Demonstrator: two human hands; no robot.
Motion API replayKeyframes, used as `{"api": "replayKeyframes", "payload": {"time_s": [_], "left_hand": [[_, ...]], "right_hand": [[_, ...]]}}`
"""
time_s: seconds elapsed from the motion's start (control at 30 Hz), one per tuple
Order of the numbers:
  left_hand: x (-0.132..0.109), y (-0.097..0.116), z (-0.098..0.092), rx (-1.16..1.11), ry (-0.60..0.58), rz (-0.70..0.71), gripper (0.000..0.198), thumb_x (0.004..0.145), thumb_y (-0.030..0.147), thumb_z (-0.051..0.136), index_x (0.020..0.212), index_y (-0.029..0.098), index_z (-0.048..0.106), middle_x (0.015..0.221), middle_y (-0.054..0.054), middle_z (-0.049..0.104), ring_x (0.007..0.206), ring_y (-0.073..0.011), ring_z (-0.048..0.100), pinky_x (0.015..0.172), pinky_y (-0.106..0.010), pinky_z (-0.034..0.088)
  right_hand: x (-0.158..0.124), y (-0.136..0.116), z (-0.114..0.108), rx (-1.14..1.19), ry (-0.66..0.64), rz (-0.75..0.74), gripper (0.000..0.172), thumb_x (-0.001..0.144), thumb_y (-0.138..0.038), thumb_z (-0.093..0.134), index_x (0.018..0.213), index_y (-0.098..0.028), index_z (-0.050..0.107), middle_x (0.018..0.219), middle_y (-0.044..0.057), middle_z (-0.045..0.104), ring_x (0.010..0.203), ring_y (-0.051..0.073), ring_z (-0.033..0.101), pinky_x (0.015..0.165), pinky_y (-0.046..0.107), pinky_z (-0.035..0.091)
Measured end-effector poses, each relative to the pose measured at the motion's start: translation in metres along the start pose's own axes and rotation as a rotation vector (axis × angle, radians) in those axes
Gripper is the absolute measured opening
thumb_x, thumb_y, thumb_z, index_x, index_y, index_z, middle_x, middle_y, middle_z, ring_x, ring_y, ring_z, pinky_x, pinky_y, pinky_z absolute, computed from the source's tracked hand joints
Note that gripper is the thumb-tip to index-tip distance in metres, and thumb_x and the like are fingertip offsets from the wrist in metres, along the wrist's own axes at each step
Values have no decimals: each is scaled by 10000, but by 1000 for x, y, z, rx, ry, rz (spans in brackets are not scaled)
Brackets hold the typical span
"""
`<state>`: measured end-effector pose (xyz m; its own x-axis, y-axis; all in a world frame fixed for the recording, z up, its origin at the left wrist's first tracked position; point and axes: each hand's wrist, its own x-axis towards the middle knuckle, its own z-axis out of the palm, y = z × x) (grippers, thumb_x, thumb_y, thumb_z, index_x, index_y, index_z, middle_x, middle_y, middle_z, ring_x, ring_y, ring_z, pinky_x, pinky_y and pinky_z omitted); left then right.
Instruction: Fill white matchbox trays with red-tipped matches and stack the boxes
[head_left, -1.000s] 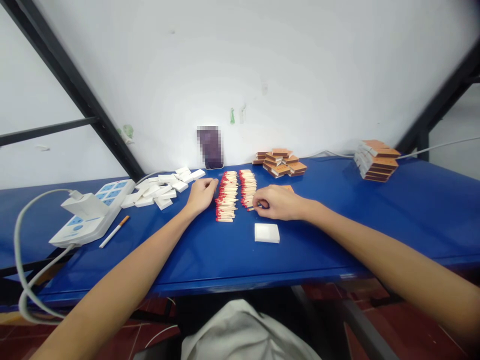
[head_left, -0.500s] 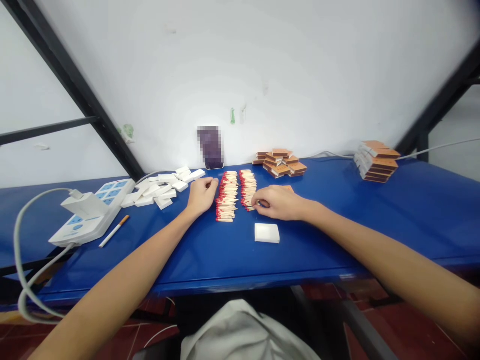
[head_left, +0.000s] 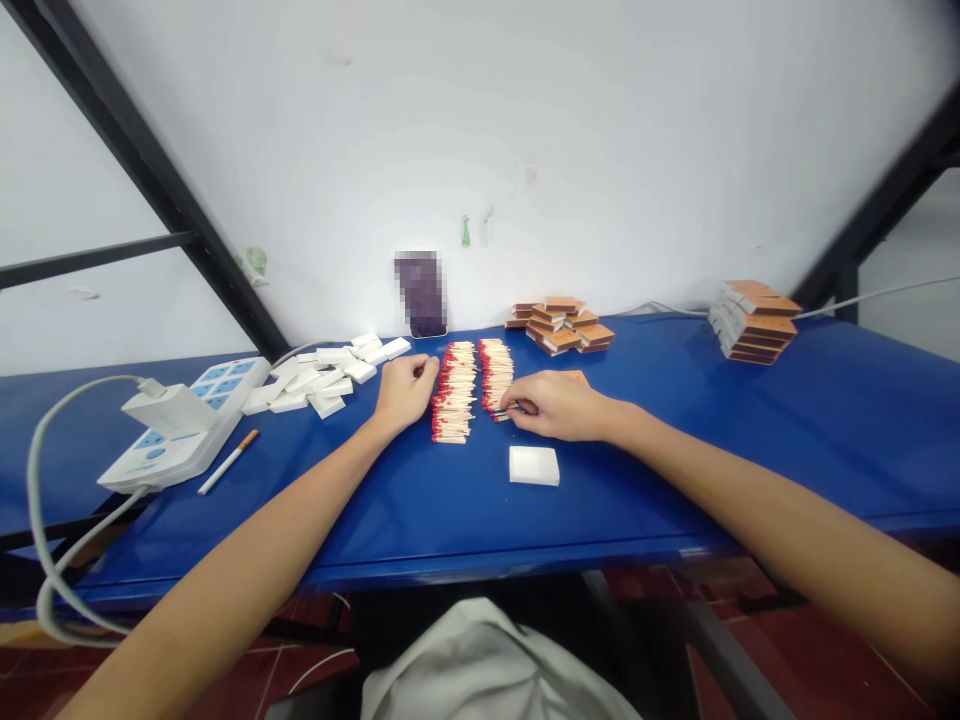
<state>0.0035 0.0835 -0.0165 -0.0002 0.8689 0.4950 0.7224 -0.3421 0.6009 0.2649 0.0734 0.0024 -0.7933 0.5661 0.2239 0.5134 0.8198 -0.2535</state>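
Red-headed wooden matches lie on the blue tabletop (head_left: 420, 490) in two rows, a left row (head_left: 454, 395) and a right row (head_left: 495, 372). My left hand (head_left: 405, 390) rests just left of the left row, its fingers curled closed with nothing visible in them. At the near end of the right row, my right hand (head_left: 559, 405) pinches a match between thumb and finger; the fingertips partly cover it. A white matchbox tray (head_left: 534, 466) lies flat in front of that hand. Behind the hand, an orange matchbox piece (head_left: 576, 377) is mostly hidden.
White matchbox trays (head_left: 307, 378) are heaped at left, near a power strip (head_left: 187, 425) with a plugged-in charger and a cigarette (head_left: 229, 462). Matchboxes (head_left: 562, 325) are piled at the wall, with another stack (head_left: 754, 320) at right. A phone (head_left: 424, 295) leans on the wall.
My right hand has shifted slightly left, with its fingertips at the near end of the right row. My left hand stays almost still.
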Motion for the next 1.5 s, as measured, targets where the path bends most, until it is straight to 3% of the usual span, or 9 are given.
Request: {"api": "replayKeyframes", "payload": {"time_s": [0.67,1.13,1.5], "left_hand": [[-1,-2,1,28,-5,44,429,913,385,435,534,189,401,502,28,367,533,-122,367,552,-282,250],[-2,-1,1,55,-14,63,423,909,378,433,534,182,418,500,29,366,537,-117,364,564,-281,245],[-2,-1,0,56,-12,59,422,906,385,435,539,178,445,499,31,370,533,-116,373,565,-281,250]], "right_hand": [[0,-6,-5,48,-41,80,165,880,-202,571,877,-168,733,688,8,675,587,115,528,601,243,317],[-2,-3,-3,76,-21,25,136,864,-205,584,815,-159,702,636,-14,594,558,98,466,571,238,297],[-1,-1,-3,52,3,42,307,876,-153,527,1073,-188,761,865,42,745,684,137,584,631,247,342]]}}
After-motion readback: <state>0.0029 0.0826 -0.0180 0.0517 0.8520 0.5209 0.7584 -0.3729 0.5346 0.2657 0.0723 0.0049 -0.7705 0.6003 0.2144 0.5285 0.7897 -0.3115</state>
